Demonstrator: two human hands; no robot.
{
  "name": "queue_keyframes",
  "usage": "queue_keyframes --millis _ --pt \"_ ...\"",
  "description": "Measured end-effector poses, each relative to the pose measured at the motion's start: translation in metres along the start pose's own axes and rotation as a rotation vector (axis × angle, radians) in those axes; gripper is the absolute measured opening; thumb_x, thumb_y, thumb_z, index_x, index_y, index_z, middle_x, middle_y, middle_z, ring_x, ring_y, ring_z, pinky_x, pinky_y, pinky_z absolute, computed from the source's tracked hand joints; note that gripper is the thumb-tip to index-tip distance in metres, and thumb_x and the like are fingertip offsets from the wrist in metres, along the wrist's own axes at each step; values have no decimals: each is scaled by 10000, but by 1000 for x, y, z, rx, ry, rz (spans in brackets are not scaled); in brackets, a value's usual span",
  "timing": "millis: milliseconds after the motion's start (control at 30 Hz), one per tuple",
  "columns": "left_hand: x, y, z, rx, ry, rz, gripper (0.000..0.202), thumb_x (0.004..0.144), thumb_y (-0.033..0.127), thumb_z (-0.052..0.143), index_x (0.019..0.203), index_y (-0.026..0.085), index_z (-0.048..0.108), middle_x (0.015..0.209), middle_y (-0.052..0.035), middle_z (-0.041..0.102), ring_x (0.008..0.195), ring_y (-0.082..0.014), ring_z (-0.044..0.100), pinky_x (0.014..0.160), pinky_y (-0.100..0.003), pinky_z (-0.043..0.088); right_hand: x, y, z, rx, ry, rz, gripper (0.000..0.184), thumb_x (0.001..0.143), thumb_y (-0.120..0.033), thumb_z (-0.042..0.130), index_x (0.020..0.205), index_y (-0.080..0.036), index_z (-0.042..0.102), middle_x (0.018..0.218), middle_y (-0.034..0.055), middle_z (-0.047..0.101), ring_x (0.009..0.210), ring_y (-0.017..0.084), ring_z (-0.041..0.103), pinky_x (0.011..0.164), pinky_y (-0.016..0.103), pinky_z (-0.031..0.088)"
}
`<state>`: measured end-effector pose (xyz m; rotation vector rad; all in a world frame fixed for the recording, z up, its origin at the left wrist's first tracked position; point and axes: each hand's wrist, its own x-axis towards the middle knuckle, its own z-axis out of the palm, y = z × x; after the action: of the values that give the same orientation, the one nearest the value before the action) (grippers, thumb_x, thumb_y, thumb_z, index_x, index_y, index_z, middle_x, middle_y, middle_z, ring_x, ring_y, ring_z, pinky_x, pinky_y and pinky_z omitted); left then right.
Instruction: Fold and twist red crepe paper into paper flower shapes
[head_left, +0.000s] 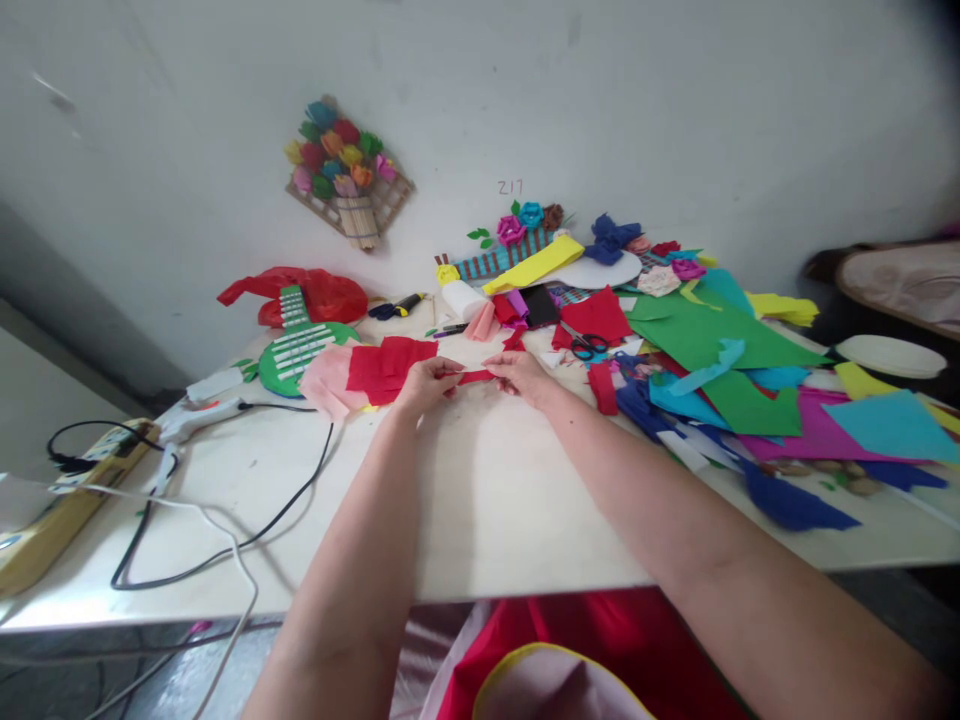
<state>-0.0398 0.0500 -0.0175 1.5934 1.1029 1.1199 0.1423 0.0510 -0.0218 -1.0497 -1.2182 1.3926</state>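
Stretched between my two hands is a narrow strip of red crepe paper point(474, 377), held just above the white table. My left hand point(429, 385) pinches its left end, and my right hand point(520, 377) pinches the right end. Left of my left hand lie red crepe paper sheets point(391, 367) and a pink crepe paper piece point(327, 380). Dark-handled scissors point(587, 345) rest beyond my right hand, on red paper. A small red piece point(602, 388) is to the right of that hand.
A glue gun point(201, 418) with a black cord lies at left, near a power strip point(71, 500). A green guitar-shaped craft point(304, 345) stands behind it. Coloured paper scraps point(720, 335) cover the right side. A white dish point(890, 355) sits far right.
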Motion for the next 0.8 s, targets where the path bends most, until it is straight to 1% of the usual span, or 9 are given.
queue_keyframes --millis 100,200,267,333,500,600,700,733,800 --pt "0 -1 0 -18 0 7 275 593 260 717 794 103 613 467 26 547 416 -73 487 438 -188 406 -1 -2 0 25 16 1 19 746 -116 568 759 -109 578 409 -39 506 318 56 435 284 153 233" --pt "0 -1 -1 -43 -12 2 299 582 270 726 802 103 611 468 23 552 420 -78 495 445 -197 413 -1 -2 0 18 21 10 46 765 -152 568 748 -110 579 392 -36 502 307 58 425 282 157 237" --pt "0 -1 -1 -62 -17 -1 316 572 281 734 802 105 609 475 22 557 418 -80 497 445 -202 415 0 -1 0 -7 28 9 22 754 -132 582 764 -113 586 372 -45 491 294 57 411 285 155 243" --pt "0 -1 0 -77 -19 -4 334 561 289 743 805 104 608 481 21 561 416 -80 497 445 -205 416 1 0 -1 -24 32 1 52 738 -100 595 788 -115 594 367 -54 490 292 54 409 294 152 260" --pt "0 0 -1 -99 -19 -13 378 541 311 760 814 96 610 481 15 565 420 -82 501 449 -210 424 3 1 -2 -24 46 -7 98 743 -60 578 824 -107 607 438 -33 553 351 70 501 328 155 332" --pt "0 0 -2 -123 -20 -19 399 536 324 766 827 98 613 494 12 575 432 -81 508 464 -211 435 2 -2 -3 9 55 3 94 784 -165 579 853 -104 599 480 -11 576 392 95 547 334 168 350" --pt "-1 0 -3 -142 -18 -18 405 539 329 768 838 102 614 506 13 581 441 -76 514 469 -204 435 0 -6 -4 50 73 30 269 850 -340 491 833 -89 588 517 29 591 412 109 561 338 182 355" --pt "-1 0 -3 -148 -20 -16 405 542 329 767 840 103 613 508 15 581 443 -75 515 470 -202 435 0 -7 -4 53 87 36 309 859 -366 466 819 -85 588 536 44 601 416 107 559 339 183 355" --pt "-2 0 -3 -156 -35 -16 405 543 324 768 843 103 609 513 17 581 445 -74 517 470 -202 438 -1 -7 -4 27 127 18 315 849 -368 478 786 -82 596 597 70 628 430 98 552 342 183 354"
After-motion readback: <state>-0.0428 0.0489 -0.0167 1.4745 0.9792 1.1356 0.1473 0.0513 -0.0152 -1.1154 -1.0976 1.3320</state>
